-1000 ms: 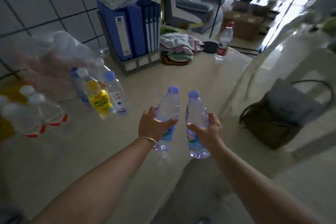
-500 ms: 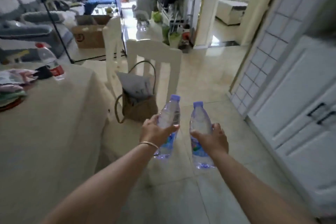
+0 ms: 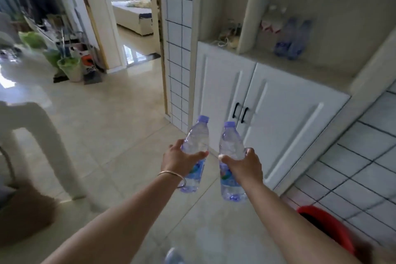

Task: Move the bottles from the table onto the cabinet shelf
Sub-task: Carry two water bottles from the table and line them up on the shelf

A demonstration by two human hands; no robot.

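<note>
One water bottle per hand here. The left hand has its fingers wrapped round the waist of the left water bottle, and the right hand grips the right water bottle the same way. Both are upright with caps up, probably so they can go straight down on their bases. They're carried over the floor, well short of the cabinet shelf. Two blue-labelled bottles already stand at the back there, so I'd guess these go next to them, with the open front leaving room.
</note>
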